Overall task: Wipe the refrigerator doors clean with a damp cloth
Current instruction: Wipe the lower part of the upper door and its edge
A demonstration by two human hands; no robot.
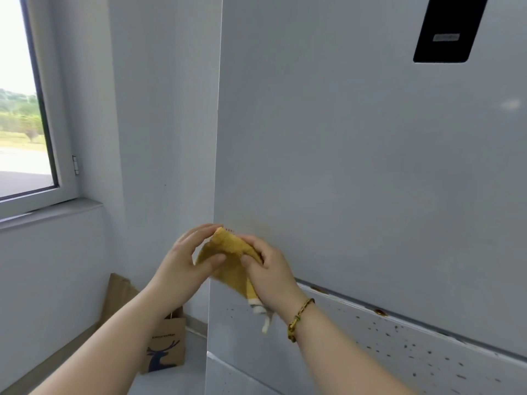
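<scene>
1. The upper refrigerator door fills most of what I see, pale grey and smooth, with a faint yellowish smear near its lower left corner.
2. A window sits at the far left, looking out on grass and trees.
3. The lower refrigerator door runs beneath the upper one, dotted with dark specks, and there are brownish spots along the seam.
4. A black panel is set high on the upper door.
5. A brown paper bag printed with a deer stands on the floor by the wall.
6. The left hand has its grip pinched on the cloth's left edge, thumb in front.
7. The right hand has its grip closed round the cloth's right side.
8. The yellow cloth is stretched between both hands, just in front of the upper door's lower left corner. Its white end dangles below the right palm.
9. A braided bracelet circles the right wrist.
</scene>
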